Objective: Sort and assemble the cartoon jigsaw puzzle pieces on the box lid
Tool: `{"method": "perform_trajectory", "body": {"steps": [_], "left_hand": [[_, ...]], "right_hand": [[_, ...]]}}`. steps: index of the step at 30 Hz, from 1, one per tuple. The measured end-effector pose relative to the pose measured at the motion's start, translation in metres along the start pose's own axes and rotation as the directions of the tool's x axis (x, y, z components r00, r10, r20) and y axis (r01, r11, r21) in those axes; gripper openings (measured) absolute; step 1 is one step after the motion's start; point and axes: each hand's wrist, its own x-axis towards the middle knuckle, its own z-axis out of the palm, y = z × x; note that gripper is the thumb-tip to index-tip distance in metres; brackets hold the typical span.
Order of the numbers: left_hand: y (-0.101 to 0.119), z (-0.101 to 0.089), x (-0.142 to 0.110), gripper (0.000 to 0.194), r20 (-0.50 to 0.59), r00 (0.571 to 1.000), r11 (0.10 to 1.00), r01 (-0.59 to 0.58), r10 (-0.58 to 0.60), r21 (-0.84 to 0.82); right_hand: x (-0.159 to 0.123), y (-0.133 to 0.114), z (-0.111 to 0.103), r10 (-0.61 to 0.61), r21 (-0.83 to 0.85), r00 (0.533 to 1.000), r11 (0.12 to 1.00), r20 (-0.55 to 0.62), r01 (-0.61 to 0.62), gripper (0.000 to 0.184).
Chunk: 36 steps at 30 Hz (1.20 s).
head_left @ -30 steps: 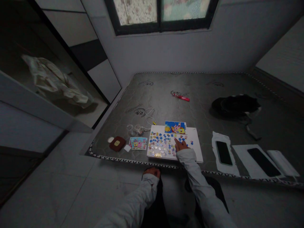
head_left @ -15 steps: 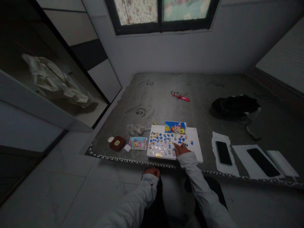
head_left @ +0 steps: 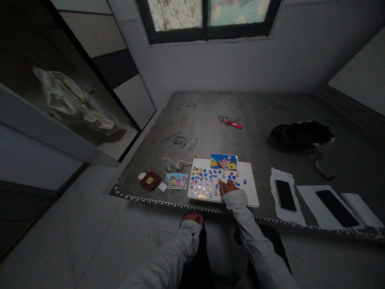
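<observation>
Many small jigsaw pieces (head_left: 204, 185) in blue, yellow and pale pink lie loose on a white board (head_left: 252, 188). My right hand (head_left: 228, 188) is over the middle of the board, its fingers pinched low among the pieces around a small jigsaw piece mostly hidden by the fingertips. A blue cartoon picture card (head_left: 224, 161) lies across the board's far edge. My left hand (head_left: 193, 218) rests on my knee in front of the bed's edge, fingers curled, with nothing visible in it. Left of the board is a second cartoon card (head_left: 176, 181).
A brown case (head_left: 150, 181), a white square (head_left: 163, 187), clear round containers (head_left: 168, 164) and a white cable (head_left: 190, 146) lie to the left. Two phones (head_left: 285, 195) on white sheets and a black bag (head_left: 303, 135) are at right. A red packet (head_left: 231, 123) lies farther back.
My right hand has shifted slightly, its fingertips lower and closer in among the jigsaw pieces. My left hand stays on the knee. The whole view has moved slightly.
</observation>
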Motion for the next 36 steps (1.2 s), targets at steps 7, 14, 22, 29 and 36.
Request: {"method": "perform_trajectory", "body": {"steps": [7, 14, 22, 29, 36], "left_hand": [[-0.003, 0.009, 0.005, 0.029, -0.02, 1.0, 1.0, 0.003, -0.003, -0.011], [-0.003, 0.013, 0.007, 0.028, -0.027, 0.999, 1.0, 0.02, -0.021, -0.005], [0.001, 0.012, 0.007, 0.031, -0.001, 0.997, 0.997, 0.077, -0.077, 0.018], [0.002, 0.011, 0.007, 0.03, 0.002, 0.997, 0.996, 0.081, -0.081, 0.025], [0.003, 0.009, 0.007, 0.031, 0.012, 0.996, 0.996, 0.088, -0.088, 0.022]], "right_hand": [[0.0, 0.002, -0.006, 0.043, 0.011, 0.999, 0.999, -0.015, -0.043, 0.049], [0.004, 0.007, -0.003, 0.065, 0.047, 0.998, 0.997, -0.015, -0.064, 0.042], [0.008, 0.013, -0.008, 0.102, 0.075, 0.995, 0.992, -0.007, -0.101, 0.038], [0.012, 0.015, -0.008, 0.064, 0.128, 0.998, 0.99, -0.006, -0.063, 0.038], [0.017, 0.019, -0.007, 0.024, 0.253, 0.999, 0.967, -0.046, -0.012, 0.029]]}}
